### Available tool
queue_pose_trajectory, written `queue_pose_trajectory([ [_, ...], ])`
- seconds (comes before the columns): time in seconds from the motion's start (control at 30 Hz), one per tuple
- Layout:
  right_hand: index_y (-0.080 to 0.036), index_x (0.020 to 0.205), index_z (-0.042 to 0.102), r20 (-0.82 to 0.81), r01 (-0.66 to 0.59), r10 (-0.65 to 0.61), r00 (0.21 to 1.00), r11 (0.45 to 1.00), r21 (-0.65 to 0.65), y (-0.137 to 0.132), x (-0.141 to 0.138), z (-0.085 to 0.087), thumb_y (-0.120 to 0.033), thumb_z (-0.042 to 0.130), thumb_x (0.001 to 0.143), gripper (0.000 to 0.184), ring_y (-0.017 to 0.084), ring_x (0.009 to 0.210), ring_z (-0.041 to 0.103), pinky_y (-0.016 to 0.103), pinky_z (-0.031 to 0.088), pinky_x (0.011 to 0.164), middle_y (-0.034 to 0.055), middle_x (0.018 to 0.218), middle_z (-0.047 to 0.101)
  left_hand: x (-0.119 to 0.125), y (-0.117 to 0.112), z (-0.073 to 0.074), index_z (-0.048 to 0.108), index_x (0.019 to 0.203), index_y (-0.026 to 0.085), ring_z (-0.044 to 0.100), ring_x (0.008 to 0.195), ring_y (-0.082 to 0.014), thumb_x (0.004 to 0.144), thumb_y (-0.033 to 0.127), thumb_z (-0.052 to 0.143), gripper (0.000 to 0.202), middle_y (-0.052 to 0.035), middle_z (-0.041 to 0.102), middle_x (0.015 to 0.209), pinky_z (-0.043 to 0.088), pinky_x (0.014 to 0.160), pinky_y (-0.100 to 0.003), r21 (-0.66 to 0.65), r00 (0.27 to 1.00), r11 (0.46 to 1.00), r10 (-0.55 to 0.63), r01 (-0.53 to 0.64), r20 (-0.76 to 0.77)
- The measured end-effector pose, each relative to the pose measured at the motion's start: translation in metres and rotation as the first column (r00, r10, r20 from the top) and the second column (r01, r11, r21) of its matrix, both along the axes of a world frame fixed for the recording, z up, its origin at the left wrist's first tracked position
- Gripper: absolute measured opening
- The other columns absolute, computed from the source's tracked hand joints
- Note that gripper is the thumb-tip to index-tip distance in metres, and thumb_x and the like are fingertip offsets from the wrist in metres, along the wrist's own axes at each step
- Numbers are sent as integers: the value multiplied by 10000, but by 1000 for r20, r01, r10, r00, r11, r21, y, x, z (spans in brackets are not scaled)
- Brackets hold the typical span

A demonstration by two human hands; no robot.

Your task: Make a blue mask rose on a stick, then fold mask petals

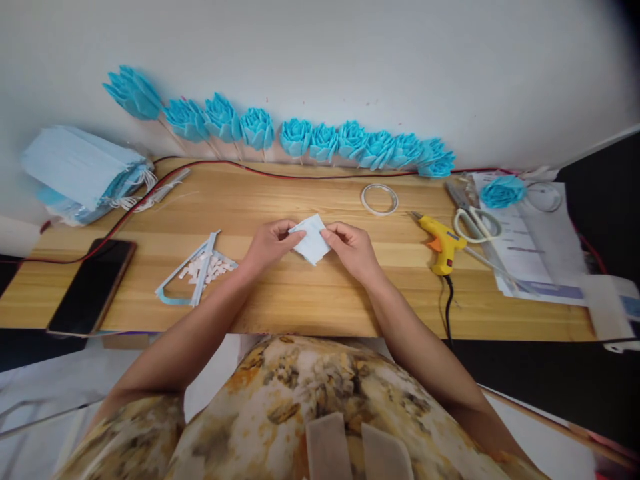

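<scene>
Fingers [295, 239] pinch pale square [313, 245]; lettering [520, 249] on sheet [553, 257] blurred.

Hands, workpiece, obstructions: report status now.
Left hand and right hand pinching opposite sides of pale blue fabric-like square. Square turned like a diamond. Yellow glue gun off to the right, out of the way.

From your sheet [313, 241], flowers [296, 136] stand at twelve o'clock; on the table [310, 307], tape roll [379, 213] at two, glue gun [444, 248] three, phone [94, 287] nine.
</scene>
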State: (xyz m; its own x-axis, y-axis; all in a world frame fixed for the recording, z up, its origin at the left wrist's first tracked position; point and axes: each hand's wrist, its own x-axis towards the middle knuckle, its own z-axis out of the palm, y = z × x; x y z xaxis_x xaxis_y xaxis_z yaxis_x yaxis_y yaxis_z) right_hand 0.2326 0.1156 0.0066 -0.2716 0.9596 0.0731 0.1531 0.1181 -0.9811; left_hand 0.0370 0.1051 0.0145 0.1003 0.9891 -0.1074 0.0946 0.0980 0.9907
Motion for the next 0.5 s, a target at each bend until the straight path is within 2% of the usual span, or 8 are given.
queue_pose_trajectory([
  [0.3,-205,803,685,-45,-24,23,999,999,-30,0,0,-1,-551,668,835,347,141,686,549,269,449,656,2,755,658,-3,-1,3,655,741,165,498,576,-103,709,528,745,375,8,609,643,414,553,-236,19,999,1000,7,-6,-47],
  [0.4,-204,798,677,-53,-23,21,998,999,-32,-1,-1,1,-600,643,851,401,136,672,530,266,435,639,-2,725,626,-2,-2,2,662,733,163,515,595,-108,705,518,745,365,3,625,655,416,570,-234,11,999,1000,10,-9,-42],
  [0.5,-205,806,669,-47,-41,38,998,997,-60,-2,-3,2,-605,713,796,402,126,638,494,257,404,596,-21,681,575,0,-4,1,655,729,166,531,628,-120,715,525,728,367,-2,630,676,410,593,-238,14,997,1000,-5,6,-71],
])
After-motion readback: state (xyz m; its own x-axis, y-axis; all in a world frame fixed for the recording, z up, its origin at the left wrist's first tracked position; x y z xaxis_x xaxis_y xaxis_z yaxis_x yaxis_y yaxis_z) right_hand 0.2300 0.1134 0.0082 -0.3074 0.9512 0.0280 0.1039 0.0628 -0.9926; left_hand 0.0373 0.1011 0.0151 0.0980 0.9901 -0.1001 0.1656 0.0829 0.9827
